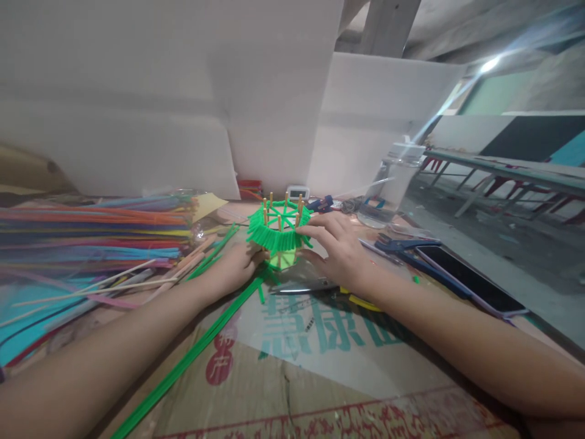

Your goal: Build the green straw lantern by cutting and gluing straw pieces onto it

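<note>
A round green pipe-cleaner structure [280,235] with upright wooden sticks stands near the middle of the table, its fringe hanging around the sides above a lighter green base. My left hand [236,266] is at its lower left, fingers closed together at the base; the fingertips are partly hidden, so what they grip is unclear. On the right side, my right hand [340,249] touches the fringe, with thumb and fingers apart. Long green pipe cleaners [192,360] run from beside the base toward the lower left. Just below the structure lie scissors [306,286].
Bundles of coloured pipe cleaners [100,228] and loose wooden sticks [105,292] cover the left side. To the right are a phone [470,277], blue-handled pliers [406,245] and a clear bottle [388,186]. White boards [274,103] stand behind.
</note>
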`<state>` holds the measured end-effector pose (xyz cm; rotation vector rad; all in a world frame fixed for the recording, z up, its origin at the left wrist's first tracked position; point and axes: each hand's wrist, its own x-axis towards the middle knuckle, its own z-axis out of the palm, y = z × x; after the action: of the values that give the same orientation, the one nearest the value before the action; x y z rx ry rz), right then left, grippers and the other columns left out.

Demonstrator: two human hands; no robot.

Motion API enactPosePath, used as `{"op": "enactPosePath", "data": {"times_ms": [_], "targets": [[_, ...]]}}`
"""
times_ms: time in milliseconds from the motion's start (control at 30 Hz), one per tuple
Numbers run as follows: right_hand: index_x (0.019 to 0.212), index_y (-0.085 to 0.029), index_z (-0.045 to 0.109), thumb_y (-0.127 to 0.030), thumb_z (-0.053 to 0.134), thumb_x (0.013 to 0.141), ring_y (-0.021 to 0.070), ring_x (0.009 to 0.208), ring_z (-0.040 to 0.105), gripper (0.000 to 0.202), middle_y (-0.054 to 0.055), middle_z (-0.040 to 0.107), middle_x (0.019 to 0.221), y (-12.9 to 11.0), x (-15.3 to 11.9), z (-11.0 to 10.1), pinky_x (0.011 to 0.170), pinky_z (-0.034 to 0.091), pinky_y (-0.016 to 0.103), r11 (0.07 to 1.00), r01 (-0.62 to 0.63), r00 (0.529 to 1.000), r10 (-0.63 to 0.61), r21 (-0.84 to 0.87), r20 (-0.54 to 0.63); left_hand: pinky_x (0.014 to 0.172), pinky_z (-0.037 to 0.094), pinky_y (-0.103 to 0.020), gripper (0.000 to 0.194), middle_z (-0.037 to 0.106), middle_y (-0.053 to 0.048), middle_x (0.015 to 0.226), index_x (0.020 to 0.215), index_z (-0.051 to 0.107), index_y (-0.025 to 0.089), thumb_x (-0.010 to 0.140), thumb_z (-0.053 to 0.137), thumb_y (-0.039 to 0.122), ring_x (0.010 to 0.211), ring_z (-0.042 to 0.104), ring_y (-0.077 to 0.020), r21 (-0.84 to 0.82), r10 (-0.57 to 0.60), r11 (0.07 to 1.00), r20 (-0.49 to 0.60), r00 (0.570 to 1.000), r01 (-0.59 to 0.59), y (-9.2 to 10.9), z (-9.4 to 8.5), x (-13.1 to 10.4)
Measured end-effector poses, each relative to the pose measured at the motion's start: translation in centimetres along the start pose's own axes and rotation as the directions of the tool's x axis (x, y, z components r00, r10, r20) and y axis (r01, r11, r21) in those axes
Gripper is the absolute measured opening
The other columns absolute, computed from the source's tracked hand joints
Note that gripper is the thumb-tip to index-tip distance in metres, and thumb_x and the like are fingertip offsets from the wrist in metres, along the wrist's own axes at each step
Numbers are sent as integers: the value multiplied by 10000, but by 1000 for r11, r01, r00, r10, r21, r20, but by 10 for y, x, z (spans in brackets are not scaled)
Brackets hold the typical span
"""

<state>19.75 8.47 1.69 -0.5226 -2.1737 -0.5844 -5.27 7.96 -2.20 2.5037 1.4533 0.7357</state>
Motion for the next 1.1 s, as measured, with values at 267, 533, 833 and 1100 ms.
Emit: {"op": "enactPosePath", "data": {"times_ms": [267, 533, 833, 1100], "targets": [[1118, -198, 619, -325, 619, 923, 237, 981, 588, 233, 104, 658, 1048, 0, 1, 0, 884, 441, 409, 1000, -6, 1000, 6, 6, -11, 629, 406, -306, 333, 639, -56, 681, 657, 556, 191, 944, 417, 288, 669, 589, -196, 16, -8, 1000, -9, 1000, 8, 3, -1, 0], [1115, -199, 633, -415, 593, 930, 247, 986, 579, 287, 105, 653, 1045, -6, 4, 1, 886, 437, 410, 998, -54, 998, 54, 16, -10, 637, 412, -308, 336, 635, -59, 686, 631, 524, 196, 936, 418, 287, 681, 588, -199, 12, -9, 1000, -2, 1000, 9, 3, -2, 0], [1112, -201, 642, -422, 612, 918, 247, 990, 569, 296, 105, 656, 1049, -2, 5, 2, 895, 428, 412, 999, -42, 999, 42, -1, 12, 639, 414, -314, 339, 624, -58, 672, 635, 516, 199, 933, 398, 306, 678, 581, -198, 1, -8, 1000, -4, 1000, 8, 4, -2, 0], [1113, -188, 645, -434, 604, 921, 253, 984, 575, 315, 111, 658, 1050, -4, 7, 3, 882, 431, 414, 999, -31, 999, 31, -26, 22, 651, 418, -336, 359, 659, -71, 738, 704, 543, 199, 953, 340, 359, 699, 591, -221, -16, 10, 1000, 0, 1000, -10, 0, 1, 1]]}}
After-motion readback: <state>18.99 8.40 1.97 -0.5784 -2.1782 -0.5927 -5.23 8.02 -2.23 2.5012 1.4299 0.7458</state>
